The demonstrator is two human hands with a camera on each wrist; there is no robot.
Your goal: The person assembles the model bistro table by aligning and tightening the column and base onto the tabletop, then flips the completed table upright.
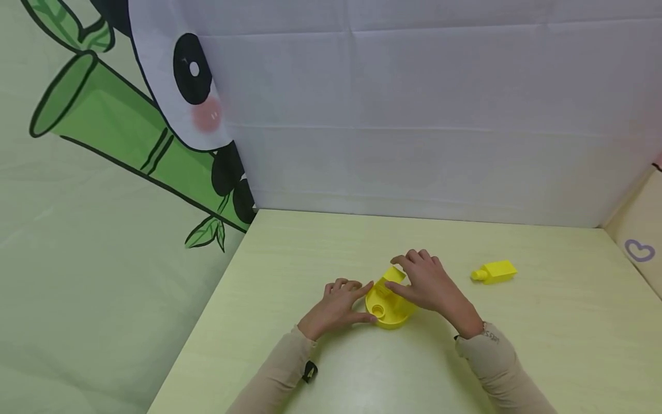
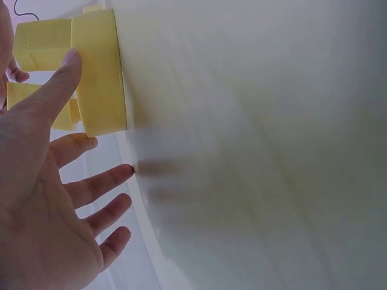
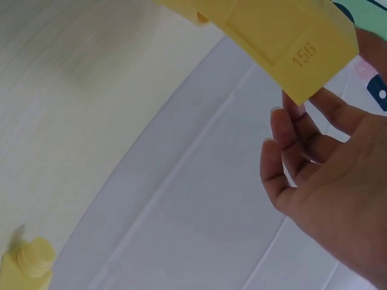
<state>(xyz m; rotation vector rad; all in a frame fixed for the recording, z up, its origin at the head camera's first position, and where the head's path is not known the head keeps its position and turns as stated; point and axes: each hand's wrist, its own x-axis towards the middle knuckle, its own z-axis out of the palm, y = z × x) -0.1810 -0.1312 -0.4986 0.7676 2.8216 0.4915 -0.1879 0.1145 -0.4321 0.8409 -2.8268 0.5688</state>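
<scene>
My left hand (image 1: 338, 307) holds a round yellow base (image 1: 391, 322) by its rim, thumb and index finger on separate sides, other fingers spread. A ring-shaped socket shows on its top. With thumb and fingers, my right hand (image 1: 426, 282) pinches a yellow rectangular block (image 1: 395, 275) above the base's far side. In the right wrist view this block (image 3: 296, 48) bears the number 156. The left wrist view shows its round peg end at the base; whether it is seated I cannot tell. Another yellow block (image 2: 45, 45) stands on the base, mostly hidden by my right hand in the head view.
A loose yellow block with a round peg (image 1: 495, 272) lies on the pale table (image 1: 558, 345), right of my right hand. A white cloth wall (image 1: 414, 115) rises behind the table. On the left hangs a green printed cloth (image 1: 103, 276).
</scene>
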